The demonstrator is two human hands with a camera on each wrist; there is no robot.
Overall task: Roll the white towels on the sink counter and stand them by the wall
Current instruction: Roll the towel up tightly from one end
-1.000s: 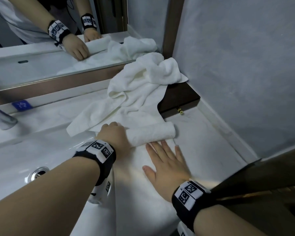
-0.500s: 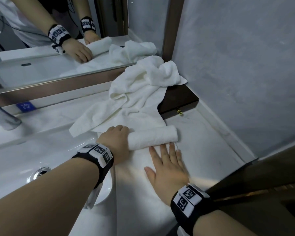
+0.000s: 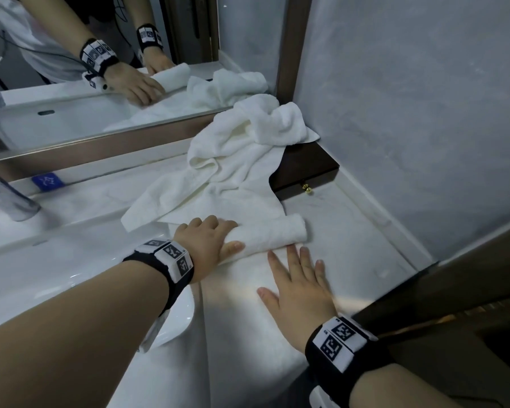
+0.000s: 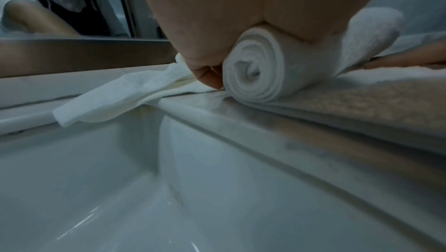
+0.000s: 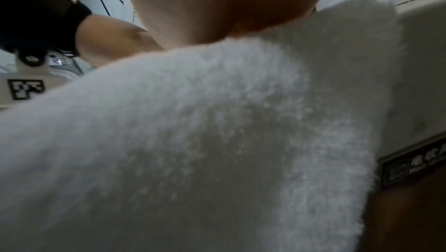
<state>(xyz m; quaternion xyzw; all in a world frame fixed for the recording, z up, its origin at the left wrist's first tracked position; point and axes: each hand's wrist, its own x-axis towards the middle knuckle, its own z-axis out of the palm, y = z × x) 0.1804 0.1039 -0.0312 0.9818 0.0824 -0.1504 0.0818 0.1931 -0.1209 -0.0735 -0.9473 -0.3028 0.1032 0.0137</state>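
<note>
1. The left hand (image 3: 206,245) curls over the left end of the roll (image 3: 268,235), fingers on the far side and thumb on the near side, so it grips the rolled part of the towel (image 3: 218,334).
2. The left wrist view shows the roll's spiral end (image 4: 255,71) tight against that palm, with a fingertip (image 4: 210,79) tucked at its base.
3. The right hand (image 3: 301,293) lies flat with straight, spread fingers on the unrolled stretch of towel, fingertips just beside the roll's near edge; it holds nothing.
4. The two hands are apart, the left ahead of the right.
5. The unrolled part runs back from the roll under the right palm and over the counter's (image 3: 351,228) front edge.
6. Beyond the left hand's knuckles a second, crumpled towel (image 3: 242,160) lies loose, its far end heaped on a dark box (image 3: 306,169) in the corner.
7. Left of the left wrist is the basin (image 3: 56,275).
</note>
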